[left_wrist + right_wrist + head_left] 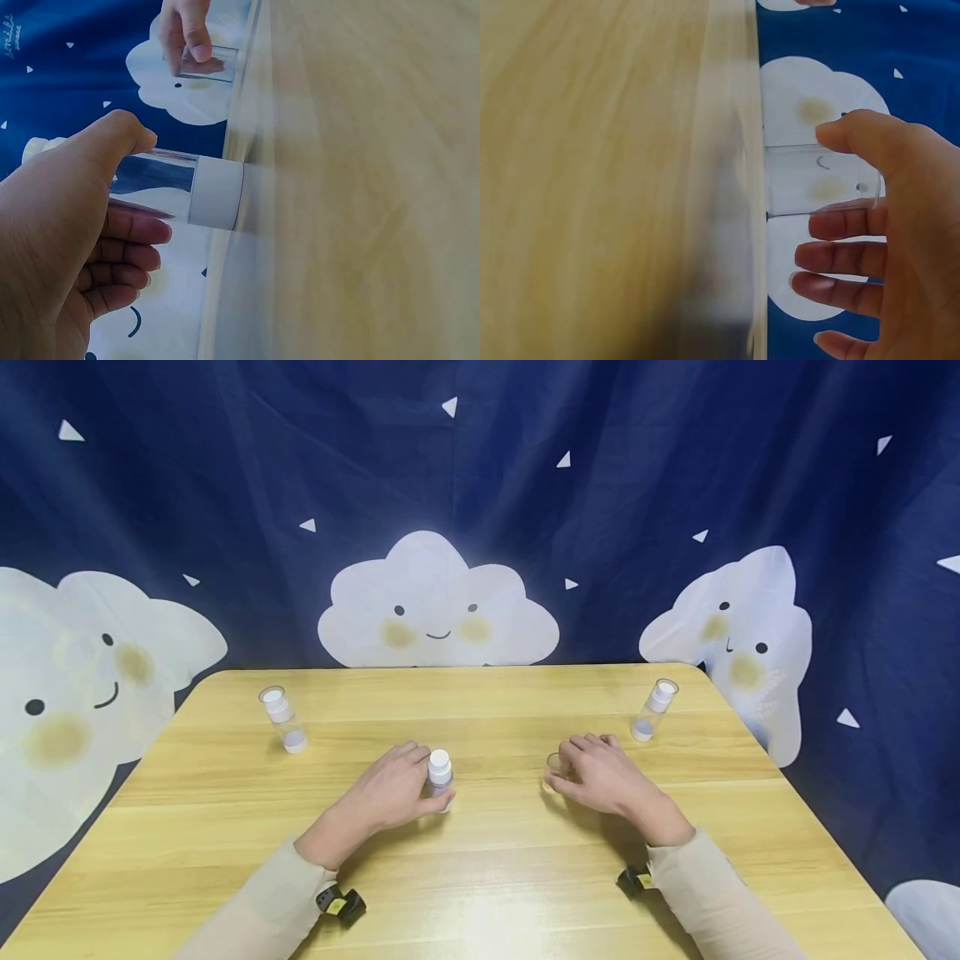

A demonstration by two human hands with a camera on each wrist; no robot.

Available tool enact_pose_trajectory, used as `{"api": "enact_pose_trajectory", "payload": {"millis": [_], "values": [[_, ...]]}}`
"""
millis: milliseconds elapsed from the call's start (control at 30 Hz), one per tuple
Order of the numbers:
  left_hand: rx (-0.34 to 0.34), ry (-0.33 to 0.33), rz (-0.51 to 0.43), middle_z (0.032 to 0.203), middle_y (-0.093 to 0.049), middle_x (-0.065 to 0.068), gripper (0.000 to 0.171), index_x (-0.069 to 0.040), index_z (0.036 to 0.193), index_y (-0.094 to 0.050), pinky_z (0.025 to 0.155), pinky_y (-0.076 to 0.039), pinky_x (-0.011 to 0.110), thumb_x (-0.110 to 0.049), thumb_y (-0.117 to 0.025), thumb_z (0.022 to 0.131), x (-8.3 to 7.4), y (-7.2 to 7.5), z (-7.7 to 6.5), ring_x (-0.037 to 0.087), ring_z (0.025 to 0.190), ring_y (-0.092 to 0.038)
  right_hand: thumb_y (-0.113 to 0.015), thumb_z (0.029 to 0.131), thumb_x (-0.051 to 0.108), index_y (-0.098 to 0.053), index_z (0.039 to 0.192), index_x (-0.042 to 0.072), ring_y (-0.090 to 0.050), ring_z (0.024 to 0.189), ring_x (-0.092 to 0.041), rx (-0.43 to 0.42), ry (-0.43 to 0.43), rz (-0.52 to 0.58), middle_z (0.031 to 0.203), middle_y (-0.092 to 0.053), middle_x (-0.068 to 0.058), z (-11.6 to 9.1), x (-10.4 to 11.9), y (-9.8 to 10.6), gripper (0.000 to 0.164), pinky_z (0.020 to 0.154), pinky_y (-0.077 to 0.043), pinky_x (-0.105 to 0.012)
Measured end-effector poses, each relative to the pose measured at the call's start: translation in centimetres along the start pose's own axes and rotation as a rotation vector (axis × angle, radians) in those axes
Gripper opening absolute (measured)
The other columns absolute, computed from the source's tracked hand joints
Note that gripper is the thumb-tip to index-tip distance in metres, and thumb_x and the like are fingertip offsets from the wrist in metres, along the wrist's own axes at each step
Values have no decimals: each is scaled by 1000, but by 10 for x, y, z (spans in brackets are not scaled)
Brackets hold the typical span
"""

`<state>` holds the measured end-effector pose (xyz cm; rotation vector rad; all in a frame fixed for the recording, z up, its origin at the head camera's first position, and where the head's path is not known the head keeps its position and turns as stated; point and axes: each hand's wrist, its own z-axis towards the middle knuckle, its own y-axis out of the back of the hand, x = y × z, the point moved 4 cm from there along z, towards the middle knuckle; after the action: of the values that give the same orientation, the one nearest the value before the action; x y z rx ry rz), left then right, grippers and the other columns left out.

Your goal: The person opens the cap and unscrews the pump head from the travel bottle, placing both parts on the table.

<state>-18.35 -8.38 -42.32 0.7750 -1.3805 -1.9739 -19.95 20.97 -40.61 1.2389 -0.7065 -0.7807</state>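
Observation:
My left hand [390, 785] grips a small clear bottle [440, 767] with a white top and a white base. The bottle stands upright on the table, with no clear cover over its white top. In the left wrist view, thumb and forefinger lie on either side of its clear body [176, 180], while the other fingers curl loosely below. To the right, my right hand [607, 777] holds a clear, hollow cap [795, 180] between thumb and forefinger, its rim at the tabletop. From the head view the hand hides most of that cap.
Two similar bottles stand farther back on the wooden table [480, 860]: a left bottle [281, 717] and a right bottle [654, 710], both with clear covers over their white tops. Behind the table hangs a dark blue curtain [510, 485] printed with clouds.

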Motion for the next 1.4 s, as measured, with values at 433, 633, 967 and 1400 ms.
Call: {"api": "enact_pose_trajectory", "payload": {"millis": [433,633,967,1400], "values": [[4,14,-22,93,-61,6,46,-6,92,-65,83,-49,36,-51,-65,87,1,-2,0,20,83,-51,-66,86,52,-49,84,23,-54,85,-19,110,-28,0,81,-47,9,-3,-4,-2,33,74,-40,-43],[36,36,-51,94,-62,5,43,-8,92,-66,85,-49,36,-50,-66,87,6,0,0,20,85,-53,-67,86,50,-49,83,24,-53,84,-18,128,-37,11,82,-48,9,-3,-6,1,32,73,-40,-42],[50,97,-104,91,-60,2,42,-8,96,-66,84,-49,36,-48,-67,86,19,1,-7,18,85,-51,-62,80,70,-62,116,14,-59,97,-25,68,-67,80,104,-62,0,2,3,26,67,82,-42,-47],[53,106,-120,93,-60,2,38,-10,95,-65,86,-49,38,-47,-67,87,22,2,-7,19,88,-53,-56,86,69,-60,112,13,-59,100,-23,-35,117,88,104,-63,0,59,80,21,62,90,-43,-43]]}}
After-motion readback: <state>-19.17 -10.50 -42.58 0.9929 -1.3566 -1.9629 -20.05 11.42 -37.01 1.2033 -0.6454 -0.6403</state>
